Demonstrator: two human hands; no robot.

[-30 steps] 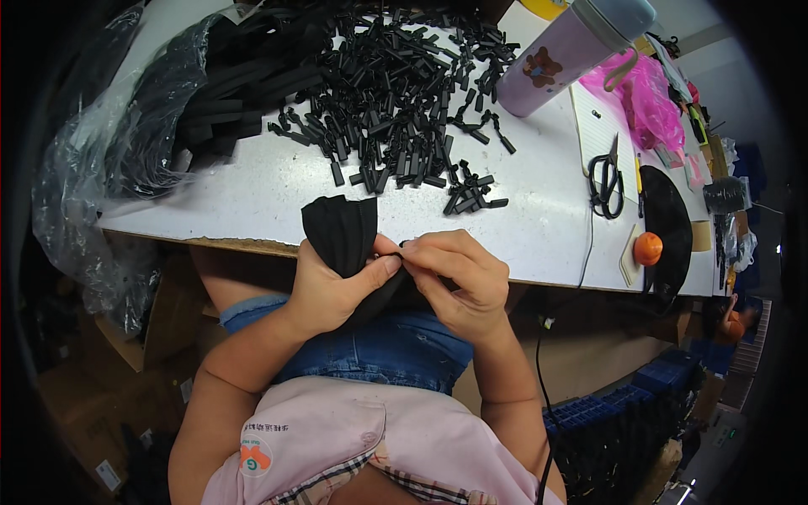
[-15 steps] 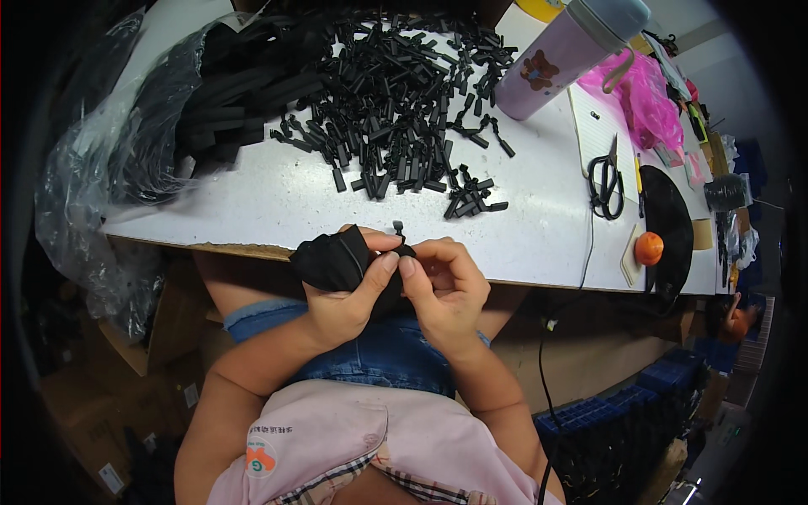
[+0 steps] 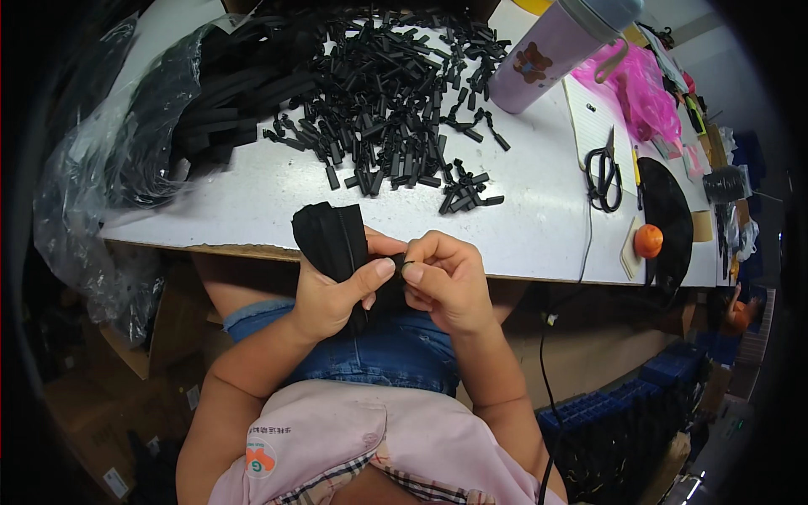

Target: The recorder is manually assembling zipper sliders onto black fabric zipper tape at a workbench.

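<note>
A black zipper lies folded in my left hand, its tape fanned upward past the thumb. My left fingers are closed on it, the thumb pointing to my right hand. Between the two hands shows a small dark piece of the zipper. My right thumb and forefinger pinch there, with the other fingers curled in. What exactly sits in that pinch is mostly hidden. Both hands are at the table's front edge, above my lap. Beyond them lies a large heap of small black zipper pulls, with a smaller cluster nearer.
At the left, a clear plastic bag holds black strips. A lilac bottle stands at the back right. Further right are black scissors, a lined notebook, a pink plastic bag and an orange round fruit.
The zipper's folded tape has swung more upright in my left hand. A small zipper pull that stuck up above my fingertips is out of sight. My right fingers have curled in more.
</note>
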